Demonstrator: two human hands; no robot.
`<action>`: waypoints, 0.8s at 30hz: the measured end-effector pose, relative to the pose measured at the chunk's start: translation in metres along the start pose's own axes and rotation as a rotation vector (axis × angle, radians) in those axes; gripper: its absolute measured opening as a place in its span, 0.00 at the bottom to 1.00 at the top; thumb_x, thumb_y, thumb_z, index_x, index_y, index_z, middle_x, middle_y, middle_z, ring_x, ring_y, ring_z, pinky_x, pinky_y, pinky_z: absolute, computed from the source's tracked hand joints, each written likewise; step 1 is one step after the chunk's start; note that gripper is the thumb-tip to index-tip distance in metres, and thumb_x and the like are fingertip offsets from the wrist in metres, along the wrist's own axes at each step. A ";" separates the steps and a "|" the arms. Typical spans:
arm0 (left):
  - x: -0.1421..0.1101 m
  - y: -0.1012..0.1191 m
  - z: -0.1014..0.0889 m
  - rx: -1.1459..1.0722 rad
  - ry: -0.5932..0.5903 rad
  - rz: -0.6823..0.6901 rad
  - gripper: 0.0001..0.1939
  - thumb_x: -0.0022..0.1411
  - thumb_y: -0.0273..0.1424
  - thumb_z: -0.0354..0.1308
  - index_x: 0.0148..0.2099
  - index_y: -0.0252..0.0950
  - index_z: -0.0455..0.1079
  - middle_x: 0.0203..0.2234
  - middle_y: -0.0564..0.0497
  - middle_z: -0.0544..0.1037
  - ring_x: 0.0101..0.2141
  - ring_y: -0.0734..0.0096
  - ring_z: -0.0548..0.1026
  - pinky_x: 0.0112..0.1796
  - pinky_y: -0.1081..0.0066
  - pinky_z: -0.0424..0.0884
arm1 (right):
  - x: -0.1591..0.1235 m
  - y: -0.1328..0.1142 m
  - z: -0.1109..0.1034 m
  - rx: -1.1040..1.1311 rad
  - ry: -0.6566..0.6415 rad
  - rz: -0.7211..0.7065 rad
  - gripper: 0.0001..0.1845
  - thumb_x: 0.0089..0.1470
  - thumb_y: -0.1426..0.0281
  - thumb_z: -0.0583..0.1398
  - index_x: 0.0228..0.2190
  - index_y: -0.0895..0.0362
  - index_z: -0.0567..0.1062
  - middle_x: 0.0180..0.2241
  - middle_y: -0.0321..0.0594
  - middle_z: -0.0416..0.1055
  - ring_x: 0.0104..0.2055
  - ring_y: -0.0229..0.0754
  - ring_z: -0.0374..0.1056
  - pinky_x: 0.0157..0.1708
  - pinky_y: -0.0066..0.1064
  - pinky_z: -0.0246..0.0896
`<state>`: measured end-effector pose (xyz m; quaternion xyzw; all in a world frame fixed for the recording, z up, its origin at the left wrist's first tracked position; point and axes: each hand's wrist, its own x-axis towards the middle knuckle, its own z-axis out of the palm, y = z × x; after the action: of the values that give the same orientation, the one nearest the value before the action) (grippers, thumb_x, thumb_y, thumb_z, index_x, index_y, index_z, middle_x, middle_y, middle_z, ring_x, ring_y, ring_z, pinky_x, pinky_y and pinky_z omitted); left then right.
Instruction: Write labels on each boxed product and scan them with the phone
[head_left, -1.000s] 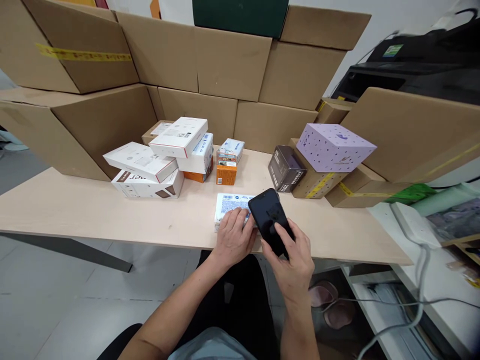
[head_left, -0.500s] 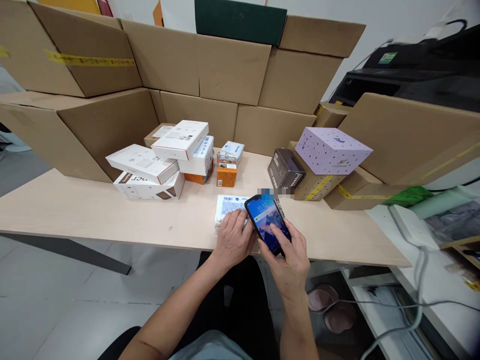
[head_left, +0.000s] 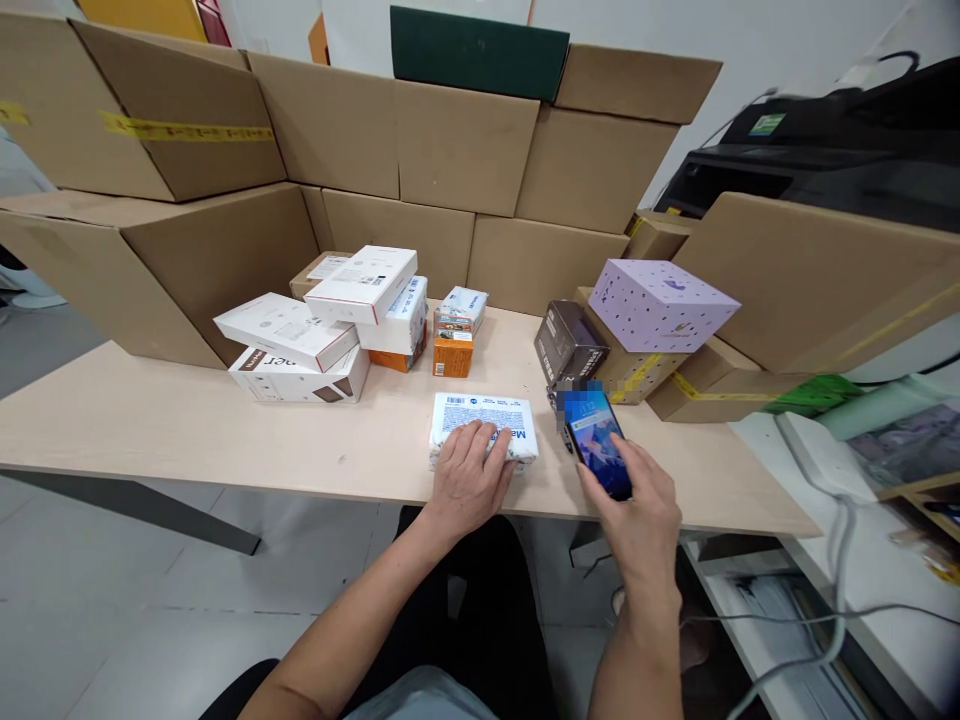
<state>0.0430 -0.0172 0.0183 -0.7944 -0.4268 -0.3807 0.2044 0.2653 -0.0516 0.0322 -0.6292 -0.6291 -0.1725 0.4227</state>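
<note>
My left hand [head_left: 471, 468] lies over the near edge of a white and blue soft pack [head_left: 480, 410], which looks like tissues or wipes; its fingers are bent over the top and the thumb is at the front side. To the right, my right hand [head_left: 637, 490] grips a smartphone [head_left: 598, 440] by its sides near the lower end. The phone is tilted, with its lit lock screen facing up. A small dark patterned item [head_left: 553, 402] shows partly behind the phone's left edge; its kind is hidden.
White boxes [head_left: 289, 330] are stacked at the left, with an orange box [head_left: 453, 355] by the middle. A dark box [head_left: 568, 342] and a lilac dotted box [head_left: 660, 305] stand at the right. Cardboard walls [head_left: 547, 255] enclose the table's back and sides [head_left: 187, 430].
My right hand has carried the phone rightward, off the pack and away from my left hand. More of the pack now shows. My left hand stays on it.
</note>
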 end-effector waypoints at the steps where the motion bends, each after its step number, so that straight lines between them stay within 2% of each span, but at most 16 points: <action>1: 0.001 0.000 -0.001 -0.005 0.001 0.000 0.20 0.66 0.35 0.56 0.58 0.32 0.66 0.48 0.38 0.76 0.51 0.49 0.73 0.51 0.53 0.67 | 0.003 0.012 -0.002 -0.019 -0.041 0.030 0.28 0.56 0.54 0.61 0.54 0.56 0.73 0.50 0.52 0.73 0.52 0.55 0.69 0.53 0.49 0.65; 6: 0.008 -0.010 -0.007 -0.038 -0.043 0.002 0.18 0.66 0.35 0.55 0.56 0.34 0.67 0.48 0.39 0.75 0.49 0.50 0.72 0.50 0.54 0.68 | 0.014 0.071 -0.009 -0.112 -0.286 0.096 0.35 0.55 0.48 0.56 0.55 0.59 0.72 0.48 0.53 0.76 0.49 0.58 0.71 0.51 0.50 0.65; 12: 0.018 -0.047 -0.007 0.029 -0.079 -0.009 0.17 0.66 0.35 0.54 0.54 0.32 0.69 0.47 0.37 0.74 0.48 0.50 0.70 0.49 0.54 0.68 | 0.022 0.126 -0.008 -0.233 -0.422 0.138 0.37 0.53 0.49 0.56 0.55 0.61 0.71 0.47 0.56 0.76 0.46 0.59 0.73 0.49 0.48 0.66; 17: 0.024 -0.079 -0.010 0.101 -0.143 -0.043 0.18 0.67 0.34 0.52 0.55 0.32 0.69 0.48 0.37 0.73 0.49 0.49 0.68 0.52 0.52 0.65 | 0.026 0.152 -0.004 -0.288 -0.473 0.175 0.40 0.52 0.49 0.55 0.57 0.63 0.70 0.46 0.58 0.77 0.46 0.60 0.73 0.48 0.49 0.65; 24: 0.032 -0.110 -0.014 0.169 -0.237 -0.109 0.20 0.68 0.34 0.49 0.57 0.31 0.69 0.50 0.36 0.73 0.51 0.46 0.66 0.53 0.50 0.63 | 0.025 0.168 -0.001 -0.272 -0.529 0.268 0.42 0.51 0.47 0.54 0.59 0.62 0.67 0.47 0.56 0.76 0.46 0.59 0.72 0.47 0.46 0.65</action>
<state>-0.0433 0.0508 0.0515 -0.7894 -0.5211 -0.2573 0.1979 0.4267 -0.0115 -0.0009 -0.7802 -0.5997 -0.0285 0.1756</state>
